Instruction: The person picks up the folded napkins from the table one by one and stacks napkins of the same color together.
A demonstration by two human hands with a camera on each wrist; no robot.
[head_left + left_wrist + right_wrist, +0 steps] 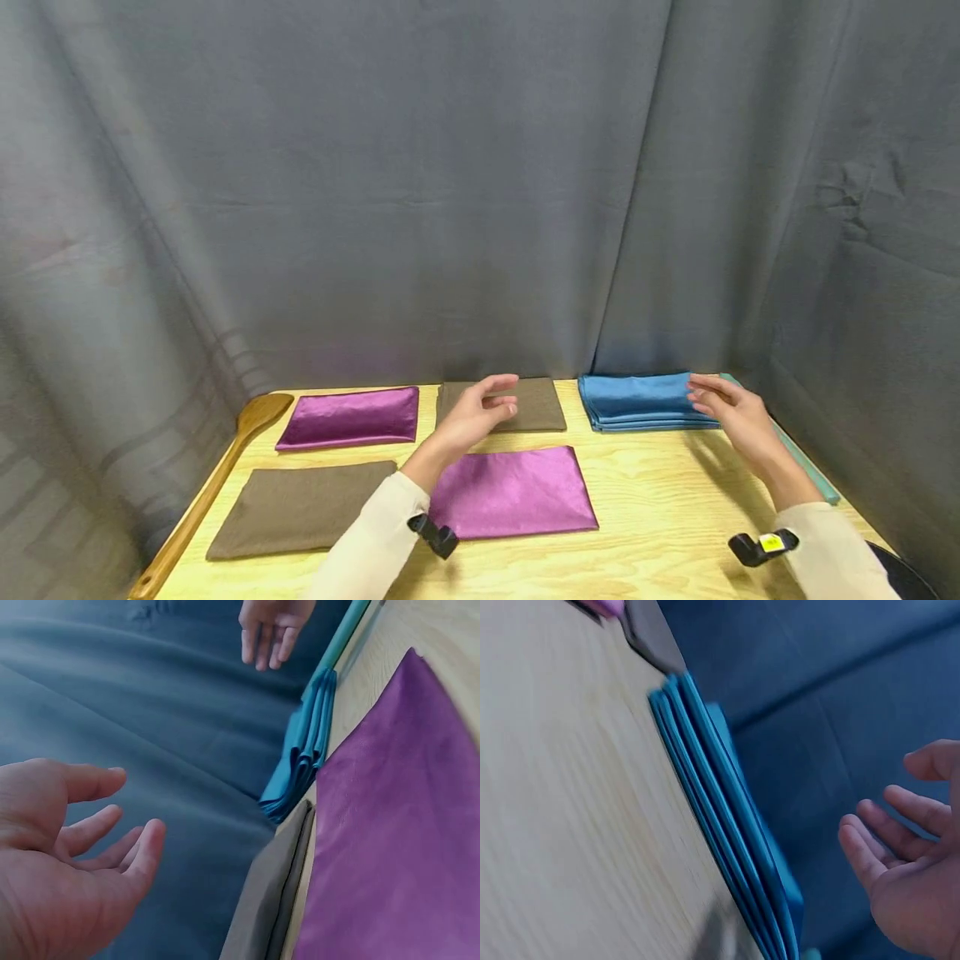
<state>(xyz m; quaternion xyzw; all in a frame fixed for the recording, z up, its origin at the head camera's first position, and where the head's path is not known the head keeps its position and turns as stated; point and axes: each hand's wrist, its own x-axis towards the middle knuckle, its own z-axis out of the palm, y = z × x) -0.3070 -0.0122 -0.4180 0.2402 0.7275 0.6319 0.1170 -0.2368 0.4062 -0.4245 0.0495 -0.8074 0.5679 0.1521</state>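
My left hand [474, 417] hovers over the table in front of the back brown folded cloth [534, 407], its fingers loosely bent around nothing. Below its wrist lies a light purple folded cloth [517, 496]. Raised near the right end of a stack of blue folded cloth [637, 402] is my right hand [738, 417], also holding nothing. In the right wrist view the blue stack [720, 817] shows several layered edges, with a gap between it and the fingers [896, 832]. The left wrist view shows the left hand [75, 855] with thumb and fingers apart.
A dark purple folded cloth [348, 418] and another brown cloth [300, 508] lie on the left. A wooden spoon [217, 483] runs along the left table edge. Something long and green [813, 475] lies by the right edge, with a black rounded object [903, 575] nearer. Grey curtains [450, 192] surround the table.
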